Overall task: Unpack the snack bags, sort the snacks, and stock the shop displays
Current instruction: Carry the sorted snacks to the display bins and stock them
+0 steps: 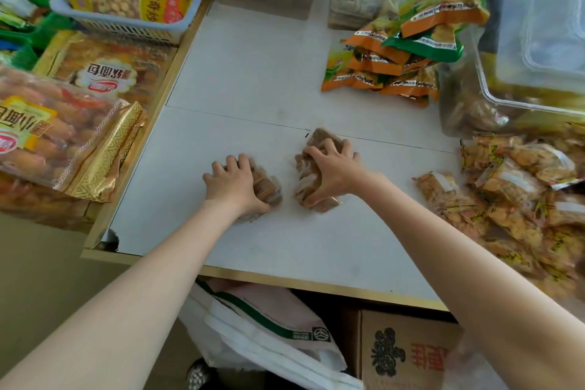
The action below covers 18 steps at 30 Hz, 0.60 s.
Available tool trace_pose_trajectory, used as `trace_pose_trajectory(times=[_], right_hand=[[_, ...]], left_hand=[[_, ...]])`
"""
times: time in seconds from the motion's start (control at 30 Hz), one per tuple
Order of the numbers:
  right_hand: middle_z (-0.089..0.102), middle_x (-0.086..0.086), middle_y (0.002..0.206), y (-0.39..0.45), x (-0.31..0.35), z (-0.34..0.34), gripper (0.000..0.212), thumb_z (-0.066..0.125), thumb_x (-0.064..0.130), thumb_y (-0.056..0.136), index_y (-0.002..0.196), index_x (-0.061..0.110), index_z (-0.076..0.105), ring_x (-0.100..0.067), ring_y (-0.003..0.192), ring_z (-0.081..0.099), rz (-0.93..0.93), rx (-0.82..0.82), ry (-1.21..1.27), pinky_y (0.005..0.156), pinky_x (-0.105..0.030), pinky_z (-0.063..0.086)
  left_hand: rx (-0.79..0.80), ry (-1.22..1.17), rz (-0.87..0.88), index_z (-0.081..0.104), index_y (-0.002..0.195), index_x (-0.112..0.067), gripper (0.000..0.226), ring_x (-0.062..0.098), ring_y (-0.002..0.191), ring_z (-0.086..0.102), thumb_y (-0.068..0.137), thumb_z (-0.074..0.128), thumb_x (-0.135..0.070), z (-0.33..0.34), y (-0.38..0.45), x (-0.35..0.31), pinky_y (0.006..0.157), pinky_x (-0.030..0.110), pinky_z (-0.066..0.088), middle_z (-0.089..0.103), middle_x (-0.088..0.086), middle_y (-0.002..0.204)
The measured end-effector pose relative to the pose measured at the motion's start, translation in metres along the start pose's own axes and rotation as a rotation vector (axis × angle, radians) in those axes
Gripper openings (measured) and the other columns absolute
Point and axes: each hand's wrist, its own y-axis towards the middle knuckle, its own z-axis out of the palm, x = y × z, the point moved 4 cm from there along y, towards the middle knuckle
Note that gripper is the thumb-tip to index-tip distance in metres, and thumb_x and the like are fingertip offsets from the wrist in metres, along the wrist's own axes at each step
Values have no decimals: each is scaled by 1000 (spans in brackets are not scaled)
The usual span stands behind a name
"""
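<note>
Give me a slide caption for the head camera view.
Left hand and right hand each grip brown snack packs on the white counter.

Noted at frame centre: two snack bundles (269,187) (311,168) side by side on counter (253,79). Upper right: packet pile (395,54). Lower right: wrapped snacks (519,196). Upper left: basket (126,22).
</note>
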Motion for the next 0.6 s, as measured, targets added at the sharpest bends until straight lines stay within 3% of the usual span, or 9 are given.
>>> trace_pose_trajectory(times=[0.1, 0.2, 0.23, 0.37, 0.5, 0.6], right_hand=[[18, -6, 143, -4, -5, -8, 103, 78, 61, 58, 141, 29, 27, -42, 128, 21, -22, -101, 2, 104, -50, 27], [-3, -12, 154, 1, -8, -18, 103, 75, 63, 60, 144, 30, 25, -45, 129, 19, -7, -99, -36, 106, -50, 27], [-4, -14, 154, 4, -7, -20, 103, 74, 65, 60, 144, 31, 26, -46, 131, 16, 14, -63, -56, 107, -50, 25], [34, -16, 137, 5, -3, -23, 103, 71, 73, 54, 139, 30, 32, -35, 126, 24, 76, -8, -96, 103, -42, 23], [19, -18, 142, -5, 6, -5, 109, 75, 67, 54, 143, 33, 20, -47, 133, 13, 60, -42, -138, 110, -56, 11], [14, -15, 141, -13, 22, 8, 110, 79, 59, 55, 143, 37, 18, -41, 122, 26, 20, -45, -69, 101, -48, 29]], left_hand=[[-7, 3, 10, 25, 129, -7, 99, 34, 115, 37, 62, 69, -66, 1, 0, 0, 88, 41, 37, 36, 12, 129], [-12, 3, 10, 25, 128, -7, 96, 34, 114, 38, 63, 69, -64, 1, 0, 1, 86, 39, 37, 36, 12, 128], [-16, 5, 12, 25, 128, -7, 97, 34, 113, 38, 63, 68, -64, 1, 0, 1, 86, 39, 37, 37, 12, 127], [-32, -4, 17, 26, 128, -7, 97, 34, 112, 39, 62, 68, -64, 2, -2, 3, 86, 39, 37, 37, 12, 126], [-48, -7, 10, 28, 126, -7, 96, 34, 111, 41, 62, 69, -65, 4, -10, 8, 89, 40, 35, 39, 12, 125], [-34, -34, -3, 27, 127, -8, 96, 34, 112, 40, 62, 69, -64, 8, -18, 19, 89, 40, 34, 38, 11, 126]])
